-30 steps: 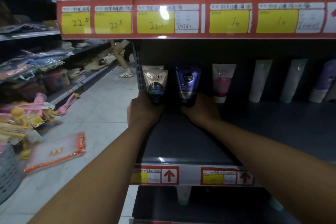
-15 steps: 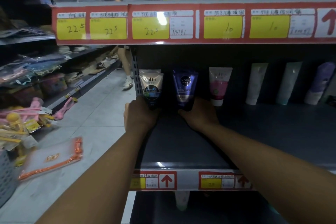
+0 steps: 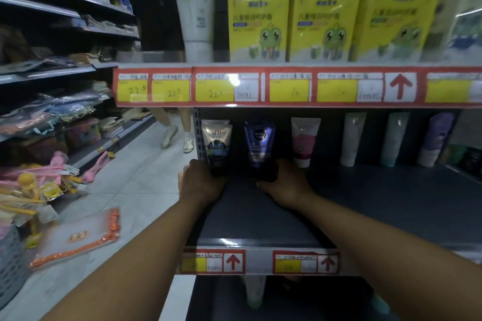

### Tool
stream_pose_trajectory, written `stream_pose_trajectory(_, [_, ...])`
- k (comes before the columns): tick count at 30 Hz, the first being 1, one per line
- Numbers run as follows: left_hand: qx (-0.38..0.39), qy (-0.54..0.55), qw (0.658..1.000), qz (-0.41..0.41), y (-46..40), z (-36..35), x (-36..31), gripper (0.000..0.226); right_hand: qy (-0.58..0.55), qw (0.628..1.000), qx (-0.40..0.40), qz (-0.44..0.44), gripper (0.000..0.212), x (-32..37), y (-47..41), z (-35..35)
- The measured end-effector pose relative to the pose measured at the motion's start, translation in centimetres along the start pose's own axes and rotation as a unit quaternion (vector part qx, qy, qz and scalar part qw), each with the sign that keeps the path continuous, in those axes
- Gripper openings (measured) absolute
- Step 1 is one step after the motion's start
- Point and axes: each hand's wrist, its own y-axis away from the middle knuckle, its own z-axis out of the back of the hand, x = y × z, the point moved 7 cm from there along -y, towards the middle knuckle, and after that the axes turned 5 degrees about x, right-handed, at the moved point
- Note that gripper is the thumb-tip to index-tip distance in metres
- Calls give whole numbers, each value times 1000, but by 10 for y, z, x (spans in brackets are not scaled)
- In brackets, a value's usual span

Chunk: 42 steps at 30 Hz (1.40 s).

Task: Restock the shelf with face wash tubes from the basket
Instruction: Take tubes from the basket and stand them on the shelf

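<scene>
On the dark shelf (image 3: 260, 219) a beige and black Softto tube (image 3: 218, 147) stands upright at the far left, with a second one just behind it. My left hand (image 3: 200, 182) grips its lower end. Beside it stands a blue Nivea Men tube (image 3: 259, 147), and my right hand (image 3: 285, 185) grips its base. A pink and white tube (image 3: 303, 142) stands just right of that, untouched. The grey basket (image 3: 10, 266) shows at the lower left edge on the floor.
More pale tubes (image 3: 352, 138) line the back of the shelf to the right. Yellow frog boxes (image 3: 258, 26) sit on the shelf above, behind red and yellow price tags. A person's legs (image 3: 172, 130) stand in the aisle. An orange-trimmed packet (image 3: 78, 240) lies on the floor.
The view has tilted upward, showing more of the upper shelf. Both hands stay at the bases of the two tubes.
</scene>
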Motion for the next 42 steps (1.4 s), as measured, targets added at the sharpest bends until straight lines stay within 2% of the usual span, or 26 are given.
stream_pose_trajectory(5, [30,4,999,-11,32,11,-5,41,3,999,32,10,45,-6,33,18])
stream_pose_trajectory(9, [34,1,999,-24,71,18,-20,35,-37,998,39,21,47,-8,70,35])
stream_pose_trajectory(12, [25,8,999,-38,99,26,-38,25,-54,998,19,39,34,-9,97,50])
stream_pose_trajectory(22, [11,-23,993,-112,184,32,-106,31,-61,994,-22,87,22,-12,176,99])
stream_pose_trajectory(31, [5,13,993,-116,247,19,-131,26,-64,995,-20,74,24,-49,232,118])
stream_pose_trajectory(36, [31,10,993,-111,271,-6,-130,22,-72,996,-16,57,20,-85,260,111])
stream_pose_trajectory(42, [99,15,989,-108,297,-58,-125,19,-71,997,11,22,19,-136,290,82])
